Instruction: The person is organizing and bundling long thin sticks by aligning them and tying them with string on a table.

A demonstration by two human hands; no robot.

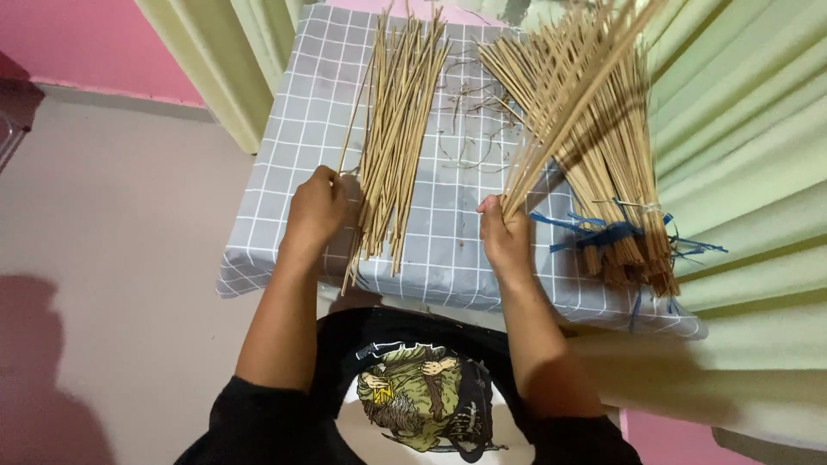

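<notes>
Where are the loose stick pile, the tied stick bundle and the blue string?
loose stick pile (394, 129), head view, middle of the pile.
tied stick bundle (616, 164), head view, mid-length of the sticks.
blue string (603, 234), head view, knotted band.

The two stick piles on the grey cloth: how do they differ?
The left pile lies loose and flat on the cloth, while the right pile is tied near its base with blue string. The left pile is thin and sparse; the right pile is thicker and fans out. The left hand rests at the left pile's edge; the right hand grips a few raised sticks from the right pile. Both are thin, pale tan sticks.
</notes>
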